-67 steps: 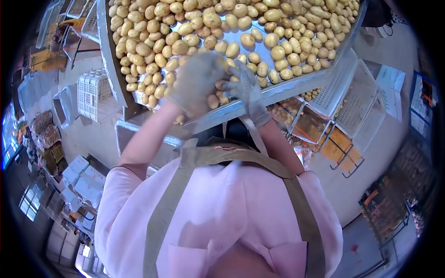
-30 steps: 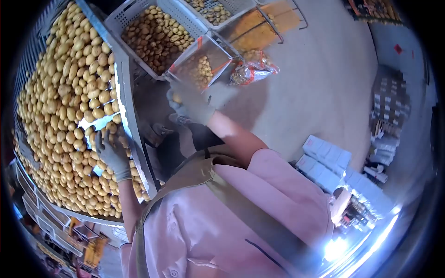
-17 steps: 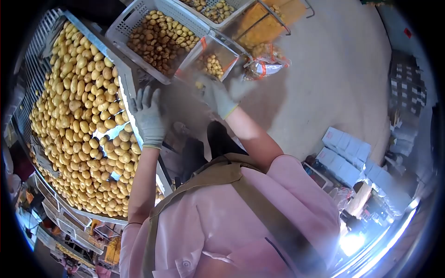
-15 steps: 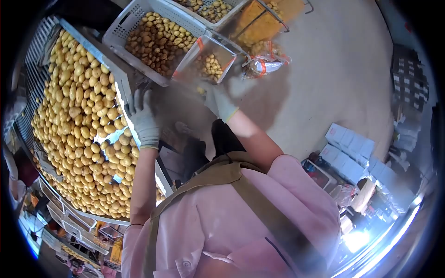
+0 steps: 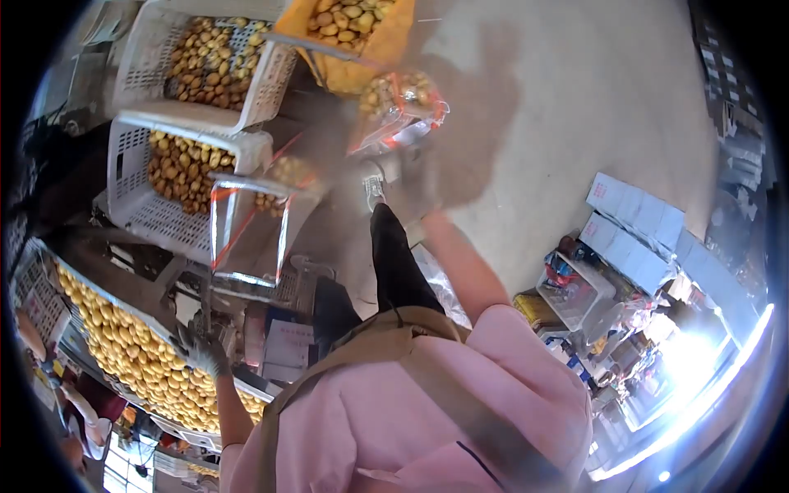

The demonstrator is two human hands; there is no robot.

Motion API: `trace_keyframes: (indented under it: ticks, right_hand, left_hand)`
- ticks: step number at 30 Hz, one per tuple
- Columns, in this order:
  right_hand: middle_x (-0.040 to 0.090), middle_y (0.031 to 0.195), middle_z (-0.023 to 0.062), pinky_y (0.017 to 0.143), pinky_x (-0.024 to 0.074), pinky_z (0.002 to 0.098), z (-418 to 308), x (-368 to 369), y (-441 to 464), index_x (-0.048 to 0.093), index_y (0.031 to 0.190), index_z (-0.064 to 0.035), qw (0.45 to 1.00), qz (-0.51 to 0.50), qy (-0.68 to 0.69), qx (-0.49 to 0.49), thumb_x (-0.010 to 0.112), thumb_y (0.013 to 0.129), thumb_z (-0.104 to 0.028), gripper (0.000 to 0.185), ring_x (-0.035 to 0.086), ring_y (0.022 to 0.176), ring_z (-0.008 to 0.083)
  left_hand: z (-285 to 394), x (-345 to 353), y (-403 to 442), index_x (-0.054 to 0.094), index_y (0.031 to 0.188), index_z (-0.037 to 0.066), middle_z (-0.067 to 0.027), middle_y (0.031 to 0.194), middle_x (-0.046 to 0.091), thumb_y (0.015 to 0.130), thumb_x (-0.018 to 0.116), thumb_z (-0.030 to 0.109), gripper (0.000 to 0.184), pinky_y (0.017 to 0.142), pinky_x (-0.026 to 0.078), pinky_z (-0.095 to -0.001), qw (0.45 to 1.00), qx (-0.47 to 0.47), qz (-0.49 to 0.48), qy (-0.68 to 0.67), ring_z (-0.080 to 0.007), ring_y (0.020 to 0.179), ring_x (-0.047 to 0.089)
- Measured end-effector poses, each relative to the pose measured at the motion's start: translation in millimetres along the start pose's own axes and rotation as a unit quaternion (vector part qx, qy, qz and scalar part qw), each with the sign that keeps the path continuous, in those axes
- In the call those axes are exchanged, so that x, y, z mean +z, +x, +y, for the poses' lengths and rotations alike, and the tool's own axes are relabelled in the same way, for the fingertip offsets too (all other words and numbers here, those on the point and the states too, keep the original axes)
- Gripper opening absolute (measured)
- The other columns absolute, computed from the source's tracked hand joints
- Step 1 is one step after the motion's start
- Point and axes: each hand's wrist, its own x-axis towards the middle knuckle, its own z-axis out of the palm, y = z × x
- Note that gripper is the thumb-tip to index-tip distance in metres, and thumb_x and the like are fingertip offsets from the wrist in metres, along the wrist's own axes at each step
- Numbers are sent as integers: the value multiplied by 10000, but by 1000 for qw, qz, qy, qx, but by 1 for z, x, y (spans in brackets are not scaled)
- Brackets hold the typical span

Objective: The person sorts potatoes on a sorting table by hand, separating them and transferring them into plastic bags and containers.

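Observation:
My left hand [image 5: 204,353], in a grey-green glove, rests at the edge of the sorting table [image 5: 131,311], fingers stretched out and nothing visible in them. The table bears many small yellow potatoes [image 5: 136,353]. My right hand [image 5: 404,177] is smeared by motion at the end of the outstretched arm; its fingers cannot be made out. Nearest to it is a clear bag with orange-red stripes [image 5: 403,103], with potatoes inside. An open clear bag with shiny edges [image 5: 246,275] stands left of my legs, beside the crates.
Two white perforated crates [image 5: 131,185] with potatoes stand at the upper left. A yellow sack [image 5: 399,37] of potatoes is behind the striped bag. White cartons [image 5: 633,209] and a plastic bin [image 5: 579,287] lie at the right. Another person's arm [image 5: 78,403] shows at far left.
The view has swung toward the crates, and the table now sits lower left. My left hand remains by the table edge. My right arm still reaches forward, its hand now near the striped bag.

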Motion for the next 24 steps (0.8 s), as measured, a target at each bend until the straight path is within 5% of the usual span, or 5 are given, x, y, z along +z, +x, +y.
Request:
trace_keyframes:
  ticks: [3, 7, 16, 19, 24]
  right_hand:
    - [607, 1278, 197, 986, 478, 448, 65, -35, 104, 499, 1352, -35, 935, 209, -194, 210, 601, 929, -448, 600, 564, 1219, 359]
    - [680, 1109, 256, 887, 512, 488, 206, -27, 146, 634, 1210, -23, 940, -116, -196, 253, 570, 930, -519, 573, 655, 1030, 410]
    - [704, 1070, 191, 881, 504, 467, 210, -28, 128, 693, 1129, -72, 923, 44, -156, 349, 631, 906, -457, 449, 649, 1043, 375]
    - [649, 1197, 93, 972, 462, 462, 184, -21, 117, 621, 1266, -152, 902, 201, -320, 207, 678, 879, -344, 435, 588, 1149, 317]
    - [545, 1335, 33, 1106, 336, 488, 142, -22, 125, 510, 1366, -236, 917, -3, -398, 10, 647, 841, -188, 545, 484, 1279, 268]
  left_hand:
    - [-3, 3, 3, 545, 1372, 72, -140, 1542, 387, 799, 719, 223, 618, 1187, 226, -559, 977, -46, -195, 78, -454, 1449, 227]
    - [20, -13, 20, 495, 1430, 112, -146, 1563, 350, 799, 765, 372, 734, 1225, 73, -555, 963, -82, -250, 52, -357, 1484, 223]
    - [9, -1, 20, 425, 1473, 175, -87, 1588, 314, 714, 775, 228, 838, 1190, 131, -551, 943, -114, -307, 56, -329, 1427, 318]
    - [17, -2, 28, 417, 1484, 187, -74, 1579, 343, 741, 745, 280, 817, 1200, 41, -569, 930, -141, -332, 72, -267, 1451, 306]
    - [33, -15, 36, 410, 1492, 126, -86, 1583, 338, 798, 747, 441, 833, 1204, 78, -574, 919, -155, -348, 101, -270, 1461, 322]
